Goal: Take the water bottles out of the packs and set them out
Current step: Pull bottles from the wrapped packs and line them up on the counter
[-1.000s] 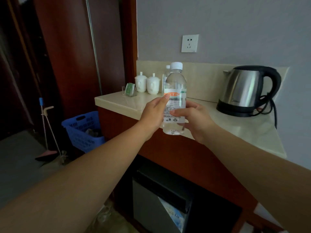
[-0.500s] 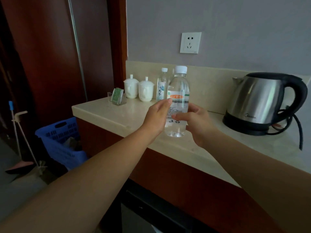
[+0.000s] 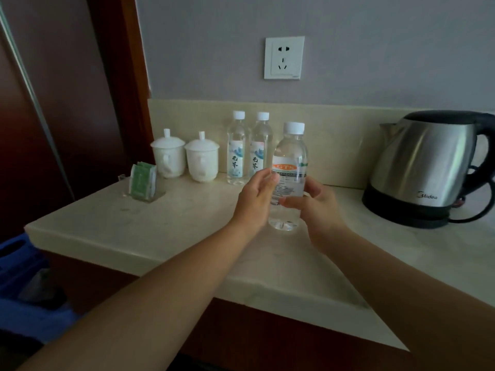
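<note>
bottle (image 3: 290, 156) upright, gripped by left hand (image 3: 254, 202) and right hand (image 3: 318, 210), fingers curled round it; base near counter (image 3: 160, 223), not released. back bottles (image 3: 237, 148) already set, just beyond left hand. packs unseen; remainder unknown.

My left hand (image 3: 254, 202) and right hand (image 3: 318, 207) have carried the bottle (image 3: 290, 153) forward and down. It was up in the air, well nearer to me than the kettle (image 3: 423, 167), and is now level with the kettle and to its left. Its base is low at the countertop (image 3: 160, 223), though I cannot tell whether it touches. The two bottles (image 3: 237, 148) further left of the kettle are now just behind it, and the second has come into sight.
</note>
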Action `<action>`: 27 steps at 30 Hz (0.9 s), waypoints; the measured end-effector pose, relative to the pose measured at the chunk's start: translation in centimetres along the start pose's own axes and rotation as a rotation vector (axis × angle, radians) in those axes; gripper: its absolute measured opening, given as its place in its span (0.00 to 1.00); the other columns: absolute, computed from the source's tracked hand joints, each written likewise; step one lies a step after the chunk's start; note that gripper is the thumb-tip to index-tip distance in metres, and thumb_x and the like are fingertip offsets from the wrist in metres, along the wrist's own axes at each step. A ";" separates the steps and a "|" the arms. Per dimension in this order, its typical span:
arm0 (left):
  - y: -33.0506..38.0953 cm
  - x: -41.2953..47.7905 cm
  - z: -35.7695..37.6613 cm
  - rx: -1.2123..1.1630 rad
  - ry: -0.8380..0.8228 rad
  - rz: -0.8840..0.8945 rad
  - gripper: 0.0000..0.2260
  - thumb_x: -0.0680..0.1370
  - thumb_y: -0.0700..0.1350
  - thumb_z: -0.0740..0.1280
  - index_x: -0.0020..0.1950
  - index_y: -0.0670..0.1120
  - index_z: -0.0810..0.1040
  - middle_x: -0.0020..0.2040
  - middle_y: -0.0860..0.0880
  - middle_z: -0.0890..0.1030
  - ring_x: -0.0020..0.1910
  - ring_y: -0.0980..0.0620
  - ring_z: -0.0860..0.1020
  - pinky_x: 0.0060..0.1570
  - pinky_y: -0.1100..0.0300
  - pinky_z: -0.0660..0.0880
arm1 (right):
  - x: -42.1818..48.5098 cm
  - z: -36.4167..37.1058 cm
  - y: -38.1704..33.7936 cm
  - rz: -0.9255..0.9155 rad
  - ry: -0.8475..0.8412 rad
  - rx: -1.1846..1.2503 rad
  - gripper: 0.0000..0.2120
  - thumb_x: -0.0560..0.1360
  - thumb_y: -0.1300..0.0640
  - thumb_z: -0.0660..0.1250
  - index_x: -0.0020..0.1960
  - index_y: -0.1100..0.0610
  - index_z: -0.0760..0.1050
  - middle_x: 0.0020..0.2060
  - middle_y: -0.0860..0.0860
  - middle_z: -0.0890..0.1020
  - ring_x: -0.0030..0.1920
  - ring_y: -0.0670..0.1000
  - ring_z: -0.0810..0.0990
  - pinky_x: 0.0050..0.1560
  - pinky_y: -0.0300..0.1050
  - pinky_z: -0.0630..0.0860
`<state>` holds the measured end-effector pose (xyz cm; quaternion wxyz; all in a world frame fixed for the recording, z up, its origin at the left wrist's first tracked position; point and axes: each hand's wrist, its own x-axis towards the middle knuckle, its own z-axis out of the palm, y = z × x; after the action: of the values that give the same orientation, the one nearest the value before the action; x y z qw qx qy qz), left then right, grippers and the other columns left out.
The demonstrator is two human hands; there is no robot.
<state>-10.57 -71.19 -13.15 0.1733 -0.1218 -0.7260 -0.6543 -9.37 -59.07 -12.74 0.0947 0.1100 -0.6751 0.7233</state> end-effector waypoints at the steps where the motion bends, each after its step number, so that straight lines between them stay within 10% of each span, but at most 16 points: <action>1: -0.4 0.5 0.0 -0.009 0.004 0.000 0.13 0.81 0.49 0.59 0.64 0.48 0.72 0.52 0.56 0.77 0.53 0.57 0.75 0.54 0.65 0.72 | 0.5 0.2 0.4 -0.011 0.022 0.005 0.21 0.65 0.73 0.69 0.53 0.55 0.80 0.47 0.54 0.85 0.51 0.56 0.83 0.57 0.56 0.78; 7: -2.8 2.9 0.8 -0.126 0.051 -0.061 0.11 0.80 0.47 0.62 0.57 0.42 0.77 0.54 0.44 0.81 0.56 0.46 0.79 0.57 0.56 0.74 | 3.2 0.0 2.6 -0.038 0.094 0.000 0.21 0.68 0.72 0.70 0.55 0.52 0.77 0.49 0.49 0.84 0.51 0.50 0.83 0.50 0.41 0.79; 21: -5.5 8.0 3.2 0.010 0.276 -0.214 0.16 0.81 0.51 0.57 0.36 0.51 0.77 0.44 0.43 0.82 0.48 0.43 0.80 0.53 0.47 0.76 | 9.8 -0.5 5.1 -0.037 0.092 -0.044 0.17 0.74 0.70 0.65 0.62 0.61 0.75 0.55 0.55 0.83 0.57 0.52 0.81 0.61 0.48 0.74; 27: -5.9 9.0 3.9 0.169 0.274 -0.236 0.19 0.81 0.54 0.54 0.54 0.46 0.81 0.52 0.45 0.82 0.52 0.45 0.79 0.56 0.49 0.73 | 11.4 -0.6 5.7 -0.025 0.102 -0.054 0.17 0.75 0.68 0.65 0.63 0.58 0.74 0.54 0.53 0.82 0.55 0.49 0.81 0.59 0.44 0.75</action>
<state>-21.53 -68.47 -15.08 0.2021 0.0694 -0.7571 -0.6174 -21.90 -58.99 -14.93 0.1409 0.0789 -0.6874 0.7081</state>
